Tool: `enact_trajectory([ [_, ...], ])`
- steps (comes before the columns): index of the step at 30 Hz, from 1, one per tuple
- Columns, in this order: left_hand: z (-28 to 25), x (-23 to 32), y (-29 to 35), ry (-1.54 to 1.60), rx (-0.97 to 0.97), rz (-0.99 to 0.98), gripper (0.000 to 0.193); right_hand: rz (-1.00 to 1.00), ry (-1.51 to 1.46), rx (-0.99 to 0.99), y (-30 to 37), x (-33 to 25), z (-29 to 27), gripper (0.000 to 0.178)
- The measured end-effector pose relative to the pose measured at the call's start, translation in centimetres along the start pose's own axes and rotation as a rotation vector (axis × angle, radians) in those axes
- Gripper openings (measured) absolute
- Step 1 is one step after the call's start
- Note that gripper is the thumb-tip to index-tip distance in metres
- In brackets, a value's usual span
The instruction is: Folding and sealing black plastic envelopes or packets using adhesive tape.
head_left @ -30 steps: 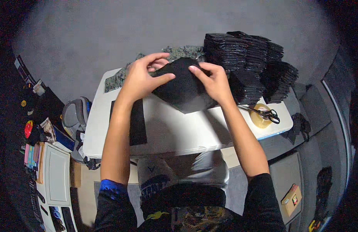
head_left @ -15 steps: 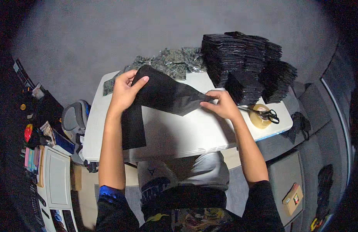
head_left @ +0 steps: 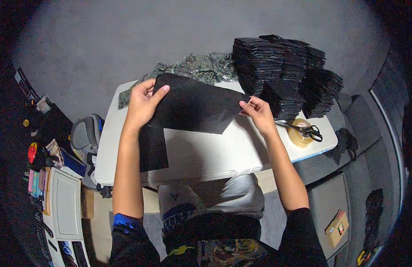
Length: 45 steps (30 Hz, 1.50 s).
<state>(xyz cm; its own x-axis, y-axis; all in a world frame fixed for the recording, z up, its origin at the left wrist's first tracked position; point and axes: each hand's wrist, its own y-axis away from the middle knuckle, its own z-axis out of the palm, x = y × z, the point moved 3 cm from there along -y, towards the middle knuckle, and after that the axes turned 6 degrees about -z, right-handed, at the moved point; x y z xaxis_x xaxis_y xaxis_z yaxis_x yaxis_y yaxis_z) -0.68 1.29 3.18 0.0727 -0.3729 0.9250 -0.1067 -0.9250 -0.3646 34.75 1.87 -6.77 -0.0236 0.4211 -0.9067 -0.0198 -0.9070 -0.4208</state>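
Observation:
A black, fabric-like sheet [head_left: 194, 104] is stretched above the table between my two hands. My left hand [head_left: 145, 101] pinches its upper left corner, thumb on top. At the other end, my right hand [head_left: 258, 113] grips the right corner between thumb and fingers. Below the left end, a second dark panel [head_left: 153, 151] lies on the white table [head_left: 206, 153] beside my left forearm; whether it joins the held sheet I cannot tell. Behind the sheet lie several camouflage-patterned pieces in clear plastic [head_left: 197, 66].
Tall stacks of folded black packets [head_left: 268, 66] stand at the table's far right. Closer in sit a roll of clear tape [head_left: 299, 135] and black-handled scissors [head_left: 312, 132]. A grey chair [head_left: 85, 133] is left, a grey sofa [head_left: 370, 164] right, with a small cardboard box [head_left: 337, 229].
My right hand has moved slightly up and to the right, turning its fingers. The narrowed right end of the black sheet has spread out wider and flatter. My left hand has barely moved.

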Motion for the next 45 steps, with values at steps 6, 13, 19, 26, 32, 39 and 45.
enact_trajectory([
  [6, -2.7, -3.8, -2.2, -0.421, 0.079, -0.031, 0.009, -0.18, 0.441, 0.005, -2.9, -2.9, -0.8, 0.025],
  [13, -3.0, -8.3, 5.8, -0.722, -0.25, 0.187, 0.024, -0.304, 0.581, -0.711, 1.8, -2.1, -0.6, 0.011],
  [19, -2.1, -7.9, 8.3, -0.79, -0.218, 0.03, 0.025, -0.208, 0.564, -0.712, 3.2, -2.4, 0.4, 0.017],
  [26, 9.8, -13.5, 3.4, -0.699, -0.186, 0.292, 0.038, -0.285, 0.739, -0.531, 0.1, 3.9, 4.5, 0.044],
  [32, 14.9, -15.5, 1.3, -1.019, -0.164, 0.098, 0.07, 0.023, 1.094, -0.681, -1.0, 8.1, 6.7, 0.07],
  [39, 15.3, -15.9, 2.2, -1.083, -0.193, -0.011, 0.081, 0.032, 1.191, -0.74, -0.3, 7.0, 6.9, 0.071],
  [45, 11.4, -16.2, 3.2, -1.167, -0.149, 0.009, 0.083, -0.054, 1.144, -0.705, 0.3, 6.0, 5.8, 0.07],
])
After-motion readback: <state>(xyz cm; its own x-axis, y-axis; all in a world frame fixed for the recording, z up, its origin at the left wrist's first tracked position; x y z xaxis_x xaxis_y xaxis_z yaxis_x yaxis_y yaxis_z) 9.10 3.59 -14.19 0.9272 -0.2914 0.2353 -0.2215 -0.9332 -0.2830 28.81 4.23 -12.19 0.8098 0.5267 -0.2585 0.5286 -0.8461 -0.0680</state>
